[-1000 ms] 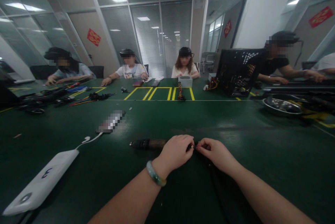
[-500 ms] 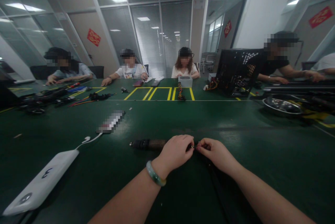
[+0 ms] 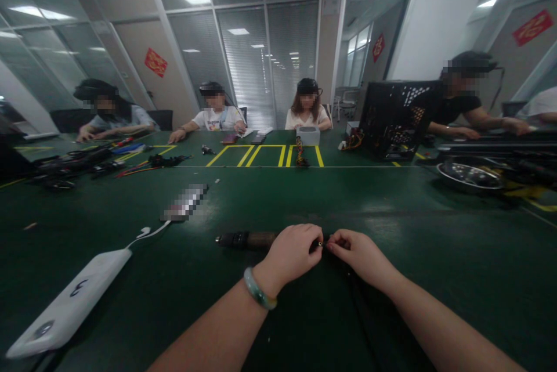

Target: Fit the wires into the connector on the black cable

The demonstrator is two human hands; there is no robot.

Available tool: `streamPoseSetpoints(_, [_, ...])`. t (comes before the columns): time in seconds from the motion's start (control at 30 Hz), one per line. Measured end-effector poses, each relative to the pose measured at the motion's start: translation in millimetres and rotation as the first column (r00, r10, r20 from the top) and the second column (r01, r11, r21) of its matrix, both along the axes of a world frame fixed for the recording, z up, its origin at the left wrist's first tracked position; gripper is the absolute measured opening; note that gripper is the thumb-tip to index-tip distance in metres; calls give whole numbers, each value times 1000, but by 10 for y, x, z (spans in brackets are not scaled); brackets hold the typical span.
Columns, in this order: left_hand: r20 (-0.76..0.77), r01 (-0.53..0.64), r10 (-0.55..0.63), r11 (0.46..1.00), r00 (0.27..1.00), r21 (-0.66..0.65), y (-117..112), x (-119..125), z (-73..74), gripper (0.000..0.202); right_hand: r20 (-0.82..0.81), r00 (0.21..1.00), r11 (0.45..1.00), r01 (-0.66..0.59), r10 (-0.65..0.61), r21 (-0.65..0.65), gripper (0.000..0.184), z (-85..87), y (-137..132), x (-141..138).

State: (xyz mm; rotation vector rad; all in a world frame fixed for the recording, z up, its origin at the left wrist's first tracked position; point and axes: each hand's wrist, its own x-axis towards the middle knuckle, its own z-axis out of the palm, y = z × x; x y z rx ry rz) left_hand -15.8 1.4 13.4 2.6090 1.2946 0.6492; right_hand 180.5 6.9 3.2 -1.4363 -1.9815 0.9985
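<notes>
A dark cylindrical electric screwdriver [image 3: 250, 240] lies across the green table with its metal tip pointing left. My left hand [image 3: 291, 253], wearing a jade-like bangle [image 3: 259, 289] on its wrist, is closed around the screwdriver's right end. Just beside it, my right hand [image 3: 359, 253] pinches the end of a black cable [image 3: 357, 299] between thumb and fingers. A small shiny spot shows between the two hands. Whether the cable end touches the screwdriver is hidden by my fingers. From my right hand the cable trails down toward the bottom of the view.
A white power bank [image 3: 72, 302] on the left connects by a white cable to a phone [image 3: 186, 202]. Tangled black cables [image 3: 78, 164] lie far left. A black computer case [image 3: 394, 119] and a round metal bowl [image 3: 470, 177] stand right. Several people sit around the table.
My hands stay almost exactly where they were, still closed on the screwdriver and the cable. At the far right, a co-worker's head and hand have shifted slightly.
</notes>
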Motion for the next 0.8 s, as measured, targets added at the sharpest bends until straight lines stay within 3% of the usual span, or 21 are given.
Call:
streamPoseSetpoints(0.5, [-25,-15,15,1000,1000,-26,-11,6,29,9,-23,1000,998,-19,17,-65,19,37,2,16])
streamPoseSetpoints(0.8, [18,4,-4,1000,1000,-8,-4,2,23,9,-19,1000,1000,10,-10,11,17,-49,10,18])
